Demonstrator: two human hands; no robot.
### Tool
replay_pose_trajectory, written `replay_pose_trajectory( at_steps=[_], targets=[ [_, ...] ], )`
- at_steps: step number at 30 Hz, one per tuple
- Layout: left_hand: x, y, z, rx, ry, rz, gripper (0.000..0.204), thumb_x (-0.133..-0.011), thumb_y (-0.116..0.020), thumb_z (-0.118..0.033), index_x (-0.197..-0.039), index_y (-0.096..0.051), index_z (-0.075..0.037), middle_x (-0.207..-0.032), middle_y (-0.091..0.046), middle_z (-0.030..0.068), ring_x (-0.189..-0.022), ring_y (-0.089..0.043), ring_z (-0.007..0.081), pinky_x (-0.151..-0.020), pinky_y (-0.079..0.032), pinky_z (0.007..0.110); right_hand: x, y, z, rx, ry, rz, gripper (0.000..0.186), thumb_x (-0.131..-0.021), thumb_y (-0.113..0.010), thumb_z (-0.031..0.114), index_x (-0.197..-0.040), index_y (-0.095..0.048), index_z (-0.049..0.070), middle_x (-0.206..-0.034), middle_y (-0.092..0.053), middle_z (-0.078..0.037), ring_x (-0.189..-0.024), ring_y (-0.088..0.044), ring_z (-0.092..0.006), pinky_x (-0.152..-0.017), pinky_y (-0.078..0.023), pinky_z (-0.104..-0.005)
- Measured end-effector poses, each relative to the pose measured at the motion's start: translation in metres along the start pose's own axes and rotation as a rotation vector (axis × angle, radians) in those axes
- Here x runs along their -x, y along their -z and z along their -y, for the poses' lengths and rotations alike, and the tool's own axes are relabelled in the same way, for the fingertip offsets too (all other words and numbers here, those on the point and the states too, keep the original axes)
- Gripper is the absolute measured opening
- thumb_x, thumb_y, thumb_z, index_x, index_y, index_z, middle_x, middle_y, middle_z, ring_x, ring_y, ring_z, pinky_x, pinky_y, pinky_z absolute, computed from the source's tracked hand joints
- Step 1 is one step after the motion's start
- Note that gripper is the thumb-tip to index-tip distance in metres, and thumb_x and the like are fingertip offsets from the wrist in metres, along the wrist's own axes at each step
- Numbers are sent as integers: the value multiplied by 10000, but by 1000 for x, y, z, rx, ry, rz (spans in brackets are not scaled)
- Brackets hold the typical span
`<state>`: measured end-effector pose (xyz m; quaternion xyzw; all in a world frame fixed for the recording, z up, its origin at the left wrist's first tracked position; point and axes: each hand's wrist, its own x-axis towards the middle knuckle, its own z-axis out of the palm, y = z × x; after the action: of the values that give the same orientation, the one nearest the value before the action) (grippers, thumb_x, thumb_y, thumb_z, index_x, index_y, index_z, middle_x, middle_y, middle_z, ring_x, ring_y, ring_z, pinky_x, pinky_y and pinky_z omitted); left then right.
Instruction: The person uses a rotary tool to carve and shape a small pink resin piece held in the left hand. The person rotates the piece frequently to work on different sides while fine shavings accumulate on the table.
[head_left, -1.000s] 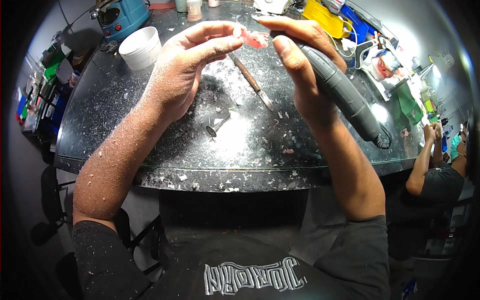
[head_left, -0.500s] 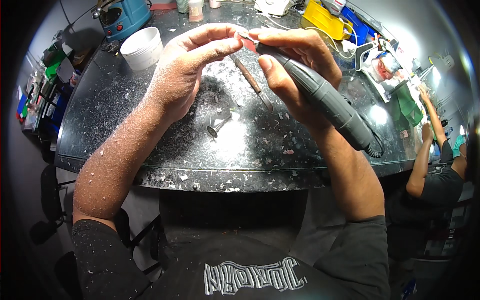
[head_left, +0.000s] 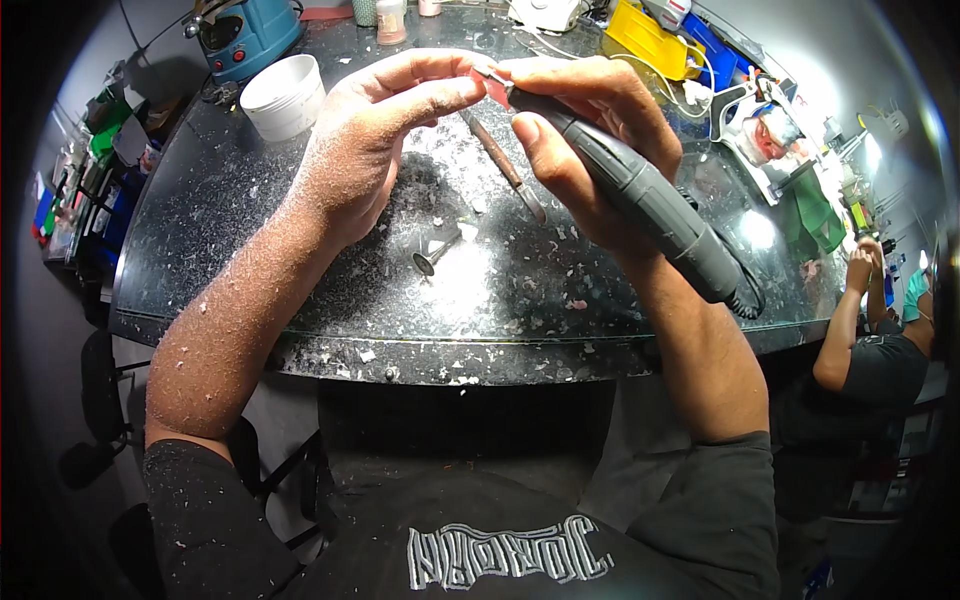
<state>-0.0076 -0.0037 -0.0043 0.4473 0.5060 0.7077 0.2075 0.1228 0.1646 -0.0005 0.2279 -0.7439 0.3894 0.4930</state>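
Observation:
Dust and pale shavings coat my left hand [head_left: 350,135], whose thumb and fingers pinch a small pink piece [head_left: 497,92], mostly hidden behind the fingertips. My right hand [head_left: 600,120] wraps round a black rotary handpiece [head_left: 640,190]. Its thin metal tip [head_left: 487,72] meets the pink piece or sits right beside it; I cannot tell which. On the dark bench below lies a slim tool with a brown handle [head_left: 490,150] and a metal blade. Nearer to me rests a small metal bit with a round disc end [head_left: 425,264].
The black bench [head_left: 330,350] is strewn with white and pink shavings. A white tub [head_left: 285,100] and a blue machine [head_left: 245,40] stand at the far left. Yellow bin [head_left: 650,40], cables and a framed face picture [head_left: 765,135] are at the right. A co-worker's hands [head_left: 865,262] show farther right.
The handpiece and my right hand have shifted very slightly, and more of the pink piece shows. My left hand stays almost still. The co-worker's raised hand has come down beside the other.

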Motion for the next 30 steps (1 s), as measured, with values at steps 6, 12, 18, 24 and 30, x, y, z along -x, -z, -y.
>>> replay_pose_trajectory(
  at_steps=[6, 12, 18, 24, 30],
  targets=[
    [0, 0, -1, 16, -6, -1, 287, -953, -730, -169, -1208, -723, -39, -1145, -746, 77, -1148, -660, 156, -1098, -426, 351, 0, 2, 0, 30, 9, 12, 271, -835, -788, 46, -1094, -711, 28, -1029, -752, -113, -939, -744, -174, -847, -601, -298],
    [1, -2, -3, 6, -29, -1, 277, -943, -745, -157, -1196, -731, -44, -1127, -753, 82, -1116, -680, 156, -1080, -453, 347, -1, 3, 2, 15, 12, 22, 273, -833, -790, 45, -1093, -709, 26, -1032, -750, -110, -962, -739, -180, -859, -597, -302],
    [1, -4, -4, -53, -46, -28, 299, -934, -762, -184, -1196, -733, -43, -1119, -755, 84, -1098, -689, 158, -1058, -477, 345, -1, 3, 0, 17, 27, 21, 273, -837, -789, 47, -1095, -705, 23, -1031, -748, -111, -967, -737, -180, -866, -594, -304],
    [1, -5, -7, -74, -55, -25, 313, -926, -771, -199, -1194, -732, -40, -1120, -755, 84, -1096, -690, 159, -1061, -474, 345, -3, 6, -3, 35, 95, 57, 271, -837, -790, 52, -1092, -702, 22, -1012, -746, -112, -938, -738, -179, -847, -598, -305],
    [1, -5, -7, -58, -55, -19, 308, -932, -763, -193, -1193, -724, -36, -1123, -752, 86, -1099, -688, 159, -1060, -470, 346, -3, 3, 2, 25, 28, 32, 267, -837, -787, 50, -1089, -703, 19, -1020, -744, -115, -959, -736, -183, -866, -595, -307]
  ],
)
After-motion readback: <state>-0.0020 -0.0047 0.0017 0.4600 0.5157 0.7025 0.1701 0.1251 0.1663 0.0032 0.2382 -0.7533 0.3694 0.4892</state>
